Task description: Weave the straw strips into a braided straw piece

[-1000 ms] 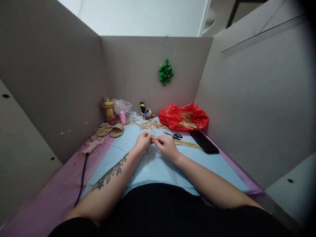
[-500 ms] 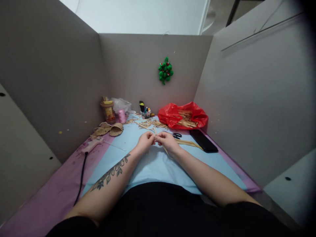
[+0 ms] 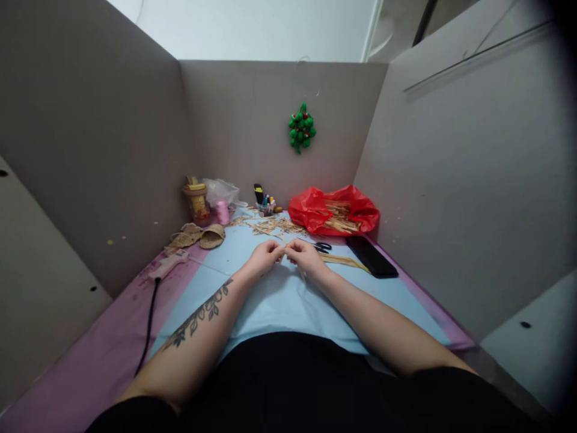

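My left hand and my right hand meet over the middle of the light blue sheet. Between their pinched fingertips are thin straw strips, with ends poking out above the fingers and hanging below them. How the strips cross or are joined is too small to make out. Just beyond my right hand lie black-handled scissors. A bundle of longer flat straw strips rests to the right of that hand.
A red plastic bag full of straw stands behind, with a black phone at right. Straw scraps lie at the back. Leftward are woven straw pieces, pink thread and a corded glue gun. Grey partitions enclose the table.
My left hand has shifted very slightly and its fingertips sit a bit apart from my right hand's. Both hands keep their pinch on the straw strips.
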The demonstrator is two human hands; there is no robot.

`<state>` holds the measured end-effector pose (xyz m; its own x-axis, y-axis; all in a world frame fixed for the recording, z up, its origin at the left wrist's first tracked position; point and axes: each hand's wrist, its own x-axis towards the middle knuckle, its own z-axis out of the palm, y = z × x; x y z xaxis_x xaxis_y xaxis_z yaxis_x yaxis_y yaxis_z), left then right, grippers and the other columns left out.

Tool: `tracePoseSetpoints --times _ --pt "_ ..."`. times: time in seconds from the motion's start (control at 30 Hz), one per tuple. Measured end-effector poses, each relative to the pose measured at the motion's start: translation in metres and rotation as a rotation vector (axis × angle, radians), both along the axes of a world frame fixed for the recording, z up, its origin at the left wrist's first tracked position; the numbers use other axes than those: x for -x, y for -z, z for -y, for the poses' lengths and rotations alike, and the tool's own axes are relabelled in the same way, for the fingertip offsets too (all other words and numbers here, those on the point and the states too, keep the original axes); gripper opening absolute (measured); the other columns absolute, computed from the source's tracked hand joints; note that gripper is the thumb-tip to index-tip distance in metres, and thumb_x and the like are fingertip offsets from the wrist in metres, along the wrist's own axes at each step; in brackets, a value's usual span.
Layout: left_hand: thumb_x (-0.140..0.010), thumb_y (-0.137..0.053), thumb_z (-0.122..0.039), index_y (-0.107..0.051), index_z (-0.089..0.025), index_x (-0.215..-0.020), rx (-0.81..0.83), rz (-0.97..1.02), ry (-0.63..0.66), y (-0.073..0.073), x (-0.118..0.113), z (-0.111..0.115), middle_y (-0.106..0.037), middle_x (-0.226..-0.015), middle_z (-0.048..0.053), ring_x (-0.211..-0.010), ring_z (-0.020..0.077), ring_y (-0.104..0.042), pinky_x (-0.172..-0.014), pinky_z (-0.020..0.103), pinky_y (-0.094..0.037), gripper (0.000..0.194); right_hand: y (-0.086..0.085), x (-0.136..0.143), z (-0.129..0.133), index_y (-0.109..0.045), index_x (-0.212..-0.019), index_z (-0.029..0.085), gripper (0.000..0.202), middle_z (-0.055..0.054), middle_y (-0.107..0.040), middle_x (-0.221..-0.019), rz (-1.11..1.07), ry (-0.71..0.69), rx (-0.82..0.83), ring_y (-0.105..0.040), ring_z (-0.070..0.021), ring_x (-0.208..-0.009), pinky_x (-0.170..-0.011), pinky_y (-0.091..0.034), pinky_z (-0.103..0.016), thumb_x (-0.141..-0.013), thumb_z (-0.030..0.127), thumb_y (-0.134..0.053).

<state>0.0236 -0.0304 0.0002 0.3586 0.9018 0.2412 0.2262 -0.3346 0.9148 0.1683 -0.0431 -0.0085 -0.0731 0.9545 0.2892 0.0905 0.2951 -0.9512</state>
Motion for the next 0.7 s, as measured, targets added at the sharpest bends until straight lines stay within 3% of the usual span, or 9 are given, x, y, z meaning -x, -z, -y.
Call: tracePoseSetpoints --times 0.23,0.37,0.57,0.7 --pt "-0.067 -0.057 -0.028 -0.06 -0.012 -0.07 -0.034 -0.054 0.021 -0.002 0.007 -0.002 -0.058 -0.063 0.001 -0.057 0.0099 -0.049 -0.054 0.021 -0.036 0.017 -0.004 -0.002 0.003 -0.048 -0.059 0.017 0.015 0.006 -0.044 -0.048 0.034 0.026 -0.015 -0.039 -0.0082 -0.046 -0.046 -0.03 -0.022 -0.063 0.026 -0.059" --pt "-0.068 -0.057 -0.028 -0.064 -0.013 -0.071 -0.129 -0.124 -0.068 0.0 0.007 -0.002 -0.062 -0.065 0.002 -0.058 0.0112 -0.051 -0.055 0.021 -0.037 0.016 -0.003 0.001 0.004 -0.049 -0.058 0.017 0.013 0.005 -0.046 -0.048 0.069 0.085 -0.049 -0.04 -0.0082 -0.046 -0.046 -0.031 -0.021 -0.063 0.024 -0.058" --pt "-0.071 -0.051 -0.019 -0.063 -0.016 -0.066 -0.372 -0.283 -0.202 -0.001 -0.003 0.011 -0.061 -0.064 0.001 -0.061 0.0121 -0.051 -0.058 0.022 -0.036 0.013 0.003 0.01 0.004 -0.049 -0.057 0.017 0.016 0.002 -0.052 -0.047 -0.108 0.157 0.089 -0.048 -0.0101 -0.044 -0.045 -0.037 -0.022 -0.063 0.028 -0.06" --pt "-0.074 -0.048 -0.017 -0.062 -0.016 -0.067 -0.441 -0.371 -0.247 -0.004 -0.008 0.02 -0.061 -0.069 0.003 -0.065 0.0135 -0.051 -0.062 0.023 -0.036 0.016 0.003 0.01 0.003 -0.054 -0.057 0.016 0.014 0.001 -0.054 -0.049 -0.133 0.213 0.102 -0.049 -0.0108 -0.046 -0.045 -0.038 -0.023 -0.059 0.026 -0.063"
